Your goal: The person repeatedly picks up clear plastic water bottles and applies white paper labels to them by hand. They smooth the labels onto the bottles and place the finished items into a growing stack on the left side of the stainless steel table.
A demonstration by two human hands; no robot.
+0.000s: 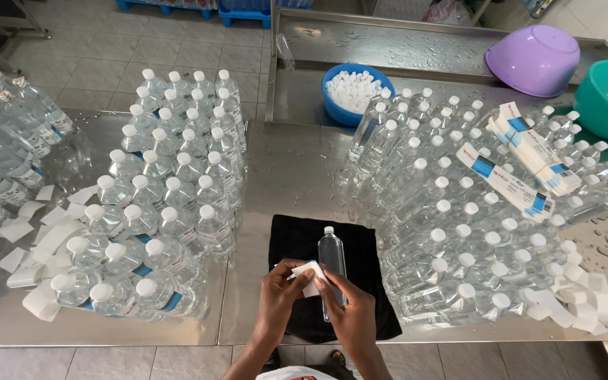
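Head view: label being handled at a single bottle

Head camera shows the left hand [276,295] pinching a small white paper label [309,276], while the right hand [352,309] is wrapped around a clear plastic bottle with a white cap [331,264] lying on a black cloth [291,239]. Judged step: labelling. Seating the label squarely calls for care.

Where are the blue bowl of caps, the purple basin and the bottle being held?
Blue bowl [337,111], head view, left rim.
Purple basin [533,60], head view, upturned outer wall.
Clear bottle [330,257], head view, upper body.
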